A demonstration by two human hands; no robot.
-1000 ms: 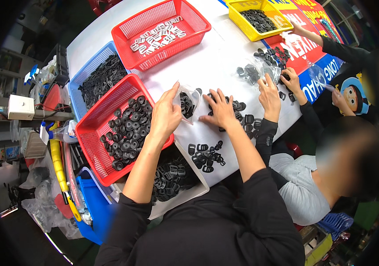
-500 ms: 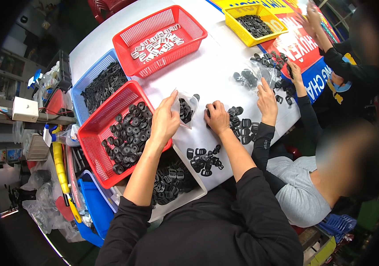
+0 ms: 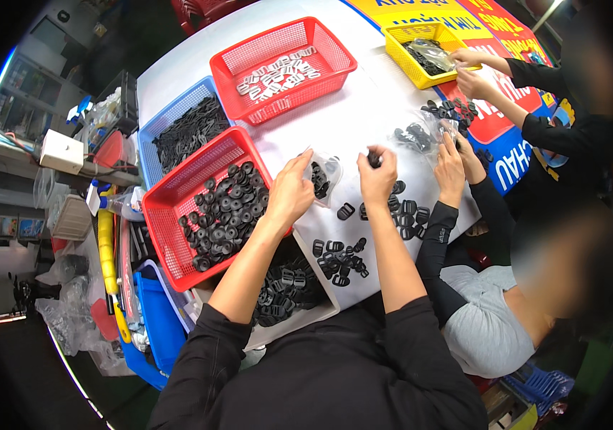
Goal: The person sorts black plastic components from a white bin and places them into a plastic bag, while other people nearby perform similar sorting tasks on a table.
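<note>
My left hand (image 3: 292, 190) is closed on the edge of a small clear plastic bag (image 3: 332, 176), which has black plastic pieces inside. To the right of the bag, my right hand (image 3: 379, 179) is raised a little over the white table with its fingers closed around black plastic buckles (image 3: 374, 159); how many is hidden. A loose black buckle (image 3: 346, 211) lies between the two hands. Below them is a pile of mixed black buckles (image 3: 339, 259). Another heap of black buckles (image 3: 409, 218) lies beside my right wrist.
A red basket of round black discs (image 3: 150, 208) stands left of my arm, touching a blue basket (image 3: 150, 132). Behind is a red basket of pale buckles (image 3: 231, 64). A pale bin (image 3: 331, 304) sits below. Two co-workers' hands (image 3: 450, 172) (image 3: 472, 80) work at right, by a yellow basket (image 3: 396, 54).
My right hand has lifted off the table with black buckles in its fingers. At the far right, a co-worker's hands have moved to the yellow basket with a clear bag. The view has shifted slightly.
</note>
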